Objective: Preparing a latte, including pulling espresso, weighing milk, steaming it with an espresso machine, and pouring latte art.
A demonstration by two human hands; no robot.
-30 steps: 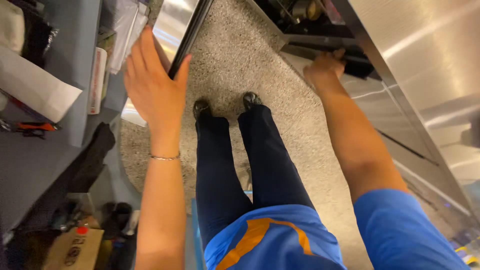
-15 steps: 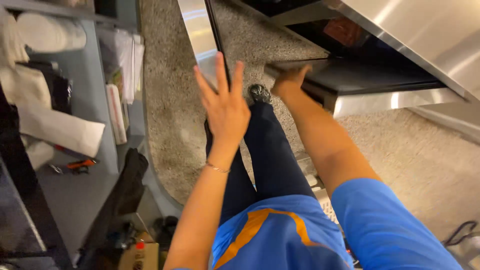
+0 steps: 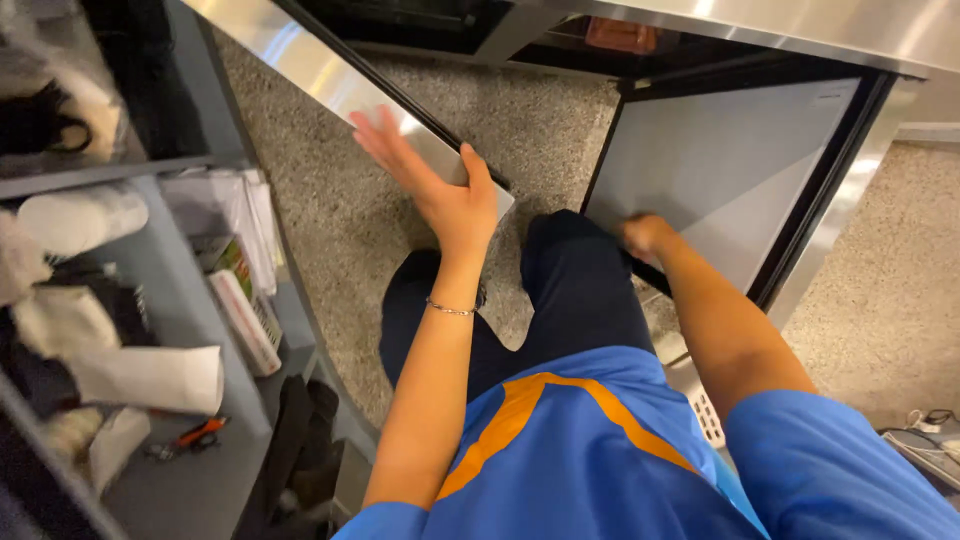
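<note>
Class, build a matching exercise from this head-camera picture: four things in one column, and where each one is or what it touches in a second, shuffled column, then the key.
Things
1. left hand
2. right hand
3. paper rolls
4. bracelet

Places
A. on the grey shelves at the left
B. flat against the steel door panel
C. around the left wrist
D. at the lower edge of the open white door

Pairs: 1-B, 2-D, 3-A, 4-C

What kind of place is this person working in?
Probably a shop or restaurant work area. There are shiny steel cabinet doors, a speckled hard floor, and grey shelves holding rolls of white paper. The person wears a blue uniform shirt.
</note>
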